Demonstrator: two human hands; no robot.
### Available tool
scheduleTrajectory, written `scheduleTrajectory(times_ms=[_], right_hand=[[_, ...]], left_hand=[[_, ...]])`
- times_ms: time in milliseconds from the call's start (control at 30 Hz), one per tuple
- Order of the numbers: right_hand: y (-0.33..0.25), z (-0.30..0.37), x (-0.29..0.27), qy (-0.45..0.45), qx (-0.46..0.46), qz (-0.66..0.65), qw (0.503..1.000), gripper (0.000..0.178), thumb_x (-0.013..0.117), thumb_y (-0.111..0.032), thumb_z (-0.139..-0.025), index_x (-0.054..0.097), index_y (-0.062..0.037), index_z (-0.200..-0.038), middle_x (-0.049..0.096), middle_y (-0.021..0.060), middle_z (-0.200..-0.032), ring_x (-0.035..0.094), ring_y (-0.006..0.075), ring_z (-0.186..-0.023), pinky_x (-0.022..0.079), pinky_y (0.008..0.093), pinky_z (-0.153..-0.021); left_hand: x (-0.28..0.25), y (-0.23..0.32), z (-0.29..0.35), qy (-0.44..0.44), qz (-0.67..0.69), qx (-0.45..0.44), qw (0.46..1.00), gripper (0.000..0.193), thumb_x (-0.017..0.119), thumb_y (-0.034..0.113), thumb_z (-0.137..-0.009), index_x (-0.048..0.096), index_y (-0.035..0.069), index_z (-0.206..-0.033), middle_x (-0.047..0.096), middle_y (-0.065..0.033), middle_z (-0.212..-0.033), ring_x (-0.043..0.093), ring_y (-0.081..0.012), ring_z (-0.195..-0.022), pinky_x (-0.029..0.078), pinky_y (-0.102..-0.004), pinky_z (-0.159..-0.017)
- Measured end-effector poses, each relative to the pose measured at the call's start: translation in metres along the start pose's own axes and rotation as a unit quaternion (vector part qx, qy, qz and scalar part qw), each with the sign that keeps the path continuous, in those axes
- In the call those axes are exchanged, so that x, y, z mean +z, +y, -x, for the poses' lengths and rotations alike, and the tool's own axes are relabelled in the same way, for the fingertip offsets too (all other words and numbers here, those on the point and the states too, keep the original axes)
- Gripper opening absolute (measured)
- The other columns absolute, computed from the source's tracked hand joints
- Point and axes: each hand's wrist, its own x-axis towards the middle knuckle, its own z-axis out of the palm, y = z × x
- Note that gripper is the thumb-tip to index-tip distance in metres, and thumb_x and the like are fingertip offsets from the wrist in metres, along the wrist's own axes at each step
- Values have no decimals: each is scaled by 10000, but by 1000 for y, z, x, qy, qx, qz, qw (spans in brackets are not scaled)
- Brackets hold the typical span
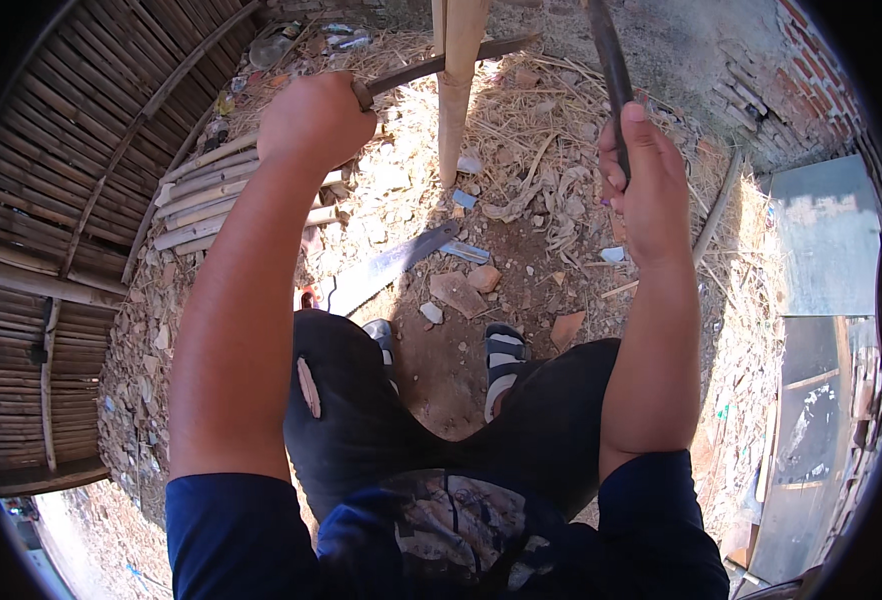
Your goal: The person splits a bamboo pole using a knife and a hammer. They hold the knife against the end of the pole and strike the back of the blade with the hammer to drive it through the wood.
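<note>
My left hand (316,120) is closed around the handle of a long-bladed machete (406,73). Its blade crosses an upright bamboo pole (455,120), entering on the left, with the tip showing on the right. A split line runs up the pole above the blade, and its top is cut off by the frame edge. In my right hand (649,180), raised to the right of the pole, is a dark rod-like stick (613,75); its upper end lies out of view. The stick and the machete are apart.
A handsaw (381,268) lies on the debris-strewn ground by my left foot. Cut bamboo pieces (211,205) are stacked at left, near a slatted bamboo wall (71,140). Broken tile and stones (458,294) lie between my feet. A brick wall (811,75) and grey panels (826,240) stand right.
</note>
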Motion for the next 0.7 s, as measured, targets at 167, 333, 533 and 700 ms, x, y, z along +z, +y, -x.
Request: scheduleTrajectory(times_ms=[167,333,533,700], right_hand=[[3,5,-6,-5,-105,-69,992,523,461,-559,-1074,597,-89,-888,461,-43,-620,407,49,-510,329,217,-477],[56,-19,7,-25,57,110,992,535,483,-559,-1067,610,-72,-887,470,-37,-631,428,63,-550,345,236,-517],[-1,1,-7,11,-32,-38,999,552,482,-558,-1068,613,-60,-868,507,-12,-651,496,108,-604,424,304,-599],[84,-31,-5,-35,44,148,987,514,527,-550,-1055,576,-61,-904,452,-33,-650,392,63,-546,333,233,-510]], left_hand=[[-2,7,-2,-3,-11,-14,1000,310,668,334,-868,763,181,-1120,763,-112,-1079,730,-317,-1018,593,-449,-902],[-16,11,-4,-23,-13,-16,1000,303,682,329,-866,764,198,-1126,762,-106,-1093,731,-306,-1018,595,-447,-898],[-9,6,0,-17,-10,-12,1000,319,666,341,-879,757,167,-1130,758,-128,-1094,727,-313,-1029,593,-456,-900],[-4,17,-2,-3,-11,6,1000,317,668,321,-872,756,175,-1139,760,-139,-1077,729,-319,-1022,594,-463,-896]])
